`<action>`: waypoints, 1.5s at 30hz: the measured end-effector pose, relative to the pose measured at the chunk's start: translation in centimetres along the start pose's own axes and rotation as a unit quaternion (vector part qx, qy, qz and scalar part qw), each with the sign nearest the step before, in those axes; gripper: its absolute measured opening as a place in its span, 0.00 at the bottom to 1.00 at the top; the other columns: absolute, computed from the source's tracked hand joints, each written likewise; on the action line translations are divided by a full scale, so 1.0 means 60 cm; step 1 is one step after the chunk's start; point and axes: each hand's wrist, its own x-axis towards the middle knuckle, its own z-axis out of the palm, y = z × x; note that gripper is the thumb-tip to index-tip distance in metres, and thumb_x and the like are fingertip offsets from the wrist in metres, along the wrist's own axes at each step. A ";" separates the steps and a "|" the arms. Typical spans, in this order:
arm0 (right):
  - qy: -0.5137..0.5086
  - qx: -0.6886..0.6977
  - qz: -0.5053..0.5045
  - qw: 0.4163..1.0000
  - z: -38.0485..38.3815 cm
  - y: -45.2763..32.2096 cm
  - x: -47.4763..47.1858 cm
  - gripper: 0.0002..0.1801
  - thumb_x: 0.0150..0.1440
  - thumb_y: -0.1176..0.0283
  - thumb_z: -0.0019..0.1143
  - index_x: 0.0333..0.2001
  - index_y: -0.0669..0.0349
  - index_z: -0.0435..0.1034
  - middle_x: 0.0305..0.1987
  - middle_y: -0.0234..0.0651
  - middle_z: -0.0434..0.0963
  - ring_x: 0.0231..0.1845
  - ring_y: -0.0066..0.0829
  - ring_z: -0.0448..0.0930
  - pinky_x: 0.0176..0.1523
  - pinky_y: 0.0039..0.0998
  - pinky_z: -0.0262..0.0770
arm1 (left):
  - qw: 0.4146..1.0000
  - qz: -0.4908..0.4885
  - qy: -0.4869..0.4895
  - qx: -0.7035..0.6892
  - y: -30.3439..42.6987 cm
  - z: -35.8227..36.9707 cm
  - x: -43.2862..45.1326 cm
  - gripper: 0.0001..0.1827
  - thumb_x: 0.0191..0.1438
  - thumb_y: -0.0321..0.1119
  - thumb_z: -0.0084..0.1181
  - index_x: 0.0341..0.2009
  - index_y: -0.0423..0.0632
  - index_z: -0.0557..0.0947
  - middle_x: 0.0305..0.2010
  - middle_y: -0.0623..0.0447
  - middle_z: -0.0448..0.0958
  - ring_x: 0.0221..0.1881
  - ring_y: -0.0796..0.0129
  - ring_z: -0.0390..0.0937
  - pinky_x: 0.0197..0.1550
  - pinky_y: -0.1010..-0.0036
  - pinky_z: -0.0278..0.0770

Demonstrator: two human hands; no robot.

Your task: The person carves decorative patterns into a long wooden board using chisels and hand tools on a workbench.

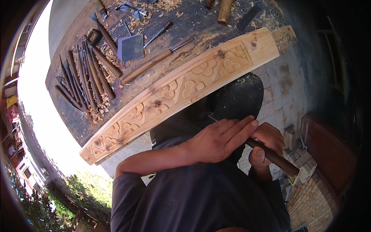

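Note:
My right hand (pixel 268 139) is wrapped around the dark wooden handle (pixel 279 161) of a carving tool, held above my lap. My left hand (pixel 217 140) lies across the tool's front part with its fingers stretched out and together; its palm side is hidden. A thin metal tip (pixel 212 118), seemingly of the same tool, shows just past the left hand. Beyond both hands, a long pale wooden board (pixel 179 95) with flowers carved in relief lies along the near edge of the workbench (pixel 162 68). Several knots mark its face.
Several wood-handled carving chisels (pixel 87 75) lie bunched among wood shavings (pixel 101 114) at left. Near them are a flat dark sharpening stone (pixel 132 47) and a long-handled gouge (pixel 153 62). Eyeglasses (pixel 133 10) and a thick wooden rod (pixel 225 11) lie farther back.

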 end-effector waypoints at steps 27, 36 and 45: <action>-0.232 0.116 0.299 0.918 -0.164 0.073 0.049 0.19 0.57 0.83 0.74 0.54 0.72 0.84 0.39 0.42 0.90 0.30 0.23 0.88 0.36 0.24 0.83 | 0.978 0.071 -0.076 0.183 -0.082 0.011 0.025 0.30 0.55 0.36 0.63 0.64 0.44 0.84 0.39 0.57 0.71 0.32 0.72 0.71 0.29 0.75 0.66; -0.242 0.080 0.293 0.921 -0.146 0.071 0.066 0.20 0.56 0.91 0.69 0.52 0.66 0.87 0.32 0.37 0.87 0.23 0.18 0.81 0.28 0.22 0.73 | 0.980 0.065 -0.079 0.169 -0.093 0.001 0.021 0.33 0.55 0.34 0.63 0.67 0.40 0.81 0.41 0.55 0.73 0.35 0.71 0.74 0.30 0.74 0.70; -0.253 0.048 0.267 0.928 -0.140 0.065 0.087 0.21 0.55 0.91 0.69 0.51 0.65 0.88 0.29 0.35 0.86 0.22 0.17 0.80 0.26 0.21 0.71 | 0.988 0.046 -0.043 0.144 -0.095 0.020 0.020 0.32 0.57 0.36 0.68 0.67 0.42 0.83 0.42 0.56 0.78 0.32 0.72 0.74 0.28 0.73 0.69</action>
